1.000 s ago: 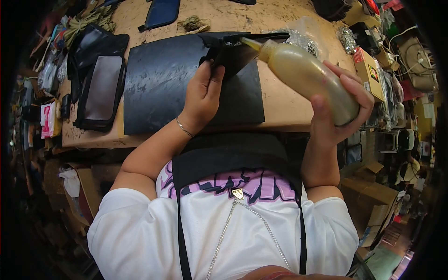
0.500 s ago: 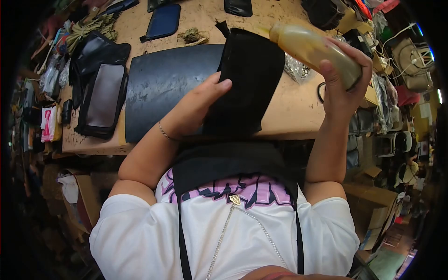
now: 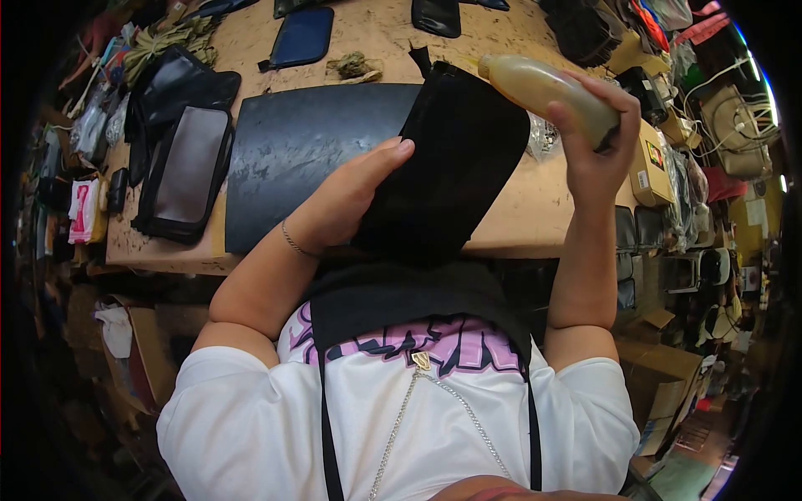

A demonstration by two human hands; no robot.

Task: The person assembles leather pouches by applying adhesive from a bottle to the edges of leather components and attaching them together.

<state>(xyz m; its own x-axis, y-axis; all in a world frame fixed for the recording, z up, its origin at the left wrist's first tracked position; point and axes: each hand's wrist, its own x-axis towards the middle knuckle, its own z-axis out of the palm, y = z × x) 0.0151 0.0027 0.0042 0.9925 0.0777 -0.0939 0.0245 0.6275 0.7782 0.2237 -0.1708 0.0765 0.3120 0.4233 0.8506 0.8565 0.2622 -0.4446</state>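
Note:
My left hand (image 3: 355, 188) grips the left edge of a black panel (image 3: 455, 159), thumb on top and fingers hidden beneath it. The panel is tilted over the front of the table. My right hand (image 3: 597, 134) is wrapped round a yellowish translucent squeeze bottle (image 3: 543, 88), whose nozzle points left at the panel's top edge. Under and left of the panel lies a dark flat sheet (image 3: 292, 159) with scuff marks.
On the wooden table (image 3: 535, 213) rest a black case with a grey window (image 3: 194, 167), a blue pouch (image 3: 302, 35), a small brownish clump (image 3: 355, 67) and a plastic bag (image 3: 545, 138). A yellow box (image 3: 652, 167) stands at the right.
The black panel has shifted slightly right and tilted more. The bottle has moved a little left and down, close along the panel's top edge. The view has shifted slightly.

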